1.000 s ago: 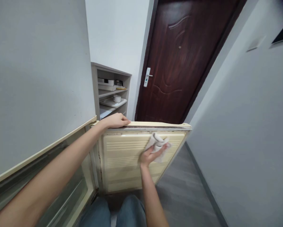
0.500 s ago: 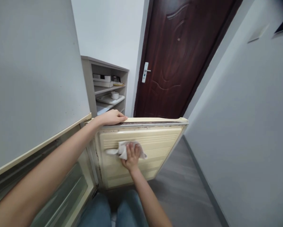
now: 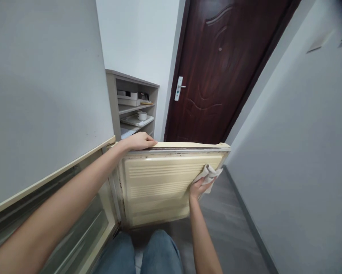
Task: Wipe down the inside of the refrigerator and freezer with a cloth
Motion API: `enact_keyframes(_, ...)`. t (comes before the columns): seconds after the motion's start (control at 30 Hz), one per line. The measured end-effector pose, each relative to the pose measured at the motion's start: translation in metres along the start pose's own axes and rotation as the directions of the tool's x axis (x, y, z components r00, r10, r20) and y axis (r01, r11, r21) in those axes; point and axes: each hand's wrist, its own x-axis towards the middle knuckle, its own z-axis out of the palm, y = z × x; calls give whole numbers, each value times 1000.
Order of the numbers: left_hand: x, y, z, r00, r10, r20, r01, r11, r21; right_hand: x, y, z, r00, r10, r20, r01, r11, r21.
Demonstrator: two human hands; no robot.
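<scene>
Your right hand (image 3: 198,188) grips the white cloth (image 3: 209,175) near the cream door's (image 3: 156,182) right edge, your left hand (image 3: 142,141) rests atop, its grip unclear, and dark specks (image 3: 181,155) suggest at least 1 border needs wiping.

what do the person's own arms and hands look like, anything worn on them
The left forearm and right forearm are bare, with no sleeves in view. The left hand and right hand are ungloved. No watch, bracelet or ring shows, though parts of the hands are hidden.
</scene>
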Motion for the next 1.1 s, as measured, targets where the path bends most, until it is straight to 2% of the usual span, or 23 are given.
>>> enact_keyframes(0.1,-1,2,0,1000,7,-11,-7,1000,0,-49,-28,9,993,-116,9,116,993,5)
enact_keyframes(0.17,-1,2,1,1000,8,-17,-8,1000,-2,-94,-52,16,972,-211,106,213,977,-4)
enact_keyframes(0.2,-1,1,1,1000,7,-19,-7,1000,-4,-118,-63,20,942,-287,173,292,956,-4)
enact_keyframes(0.23,0,1,2,1000,5,-19,-5,1000,-4,-142,-74,23,898,-368,242,377,926,11)
enact_keyframes(0.3,0,1,2,1000,-1,-15,1,1000,-4,-186,-91,30,777,-520,355,529,845,79)
enact_keyframes(0.4,1,2,2,1000,-10,-5,10,1000,-7,-228,-105,36,601,-676,426,661,720,211)
enact_keyframes(0.5,0,3,1,1000,-19,-8,19,1000,-6,-232,-103,34,475,-757,448,724,626,289)
enact_keyframes(0.57,0,3,2,1000,-17,-11,17,1000,-5,-219,-91,28,427,-779,459,745,591,309)
enact_keyframes(0.63,0,2,2,1000,-9,-9,9,1000,-7,-201,-73,21,439,-774,457,756,592,277)
enact_keyframes(0.73,1,1,3,1000,0,-2,0,1000,-10,-170,-38,7,493,-743,453,779,609,150)
enact_keyframes(0.87,1,2,2,1000,0,0,0,1000,-15,-123,5,-8,596,-700,393,764,645,-10)
enact_keyframes(0.97,0,2,1,1000,0,4,0,1000,-15,-83,26,-16,724,-620,303,665,744,-66)
enact_keyframes(1.07,0,2,1,1000,-5,6,5,1000,-15,-46,39,-19,903,-403,152,421,900,-116)
enact_keyframes(1.1,0,2,1,1000,-7,4,7,1000,-15,-36,43,-19,946,-308,97,318,940,-121)
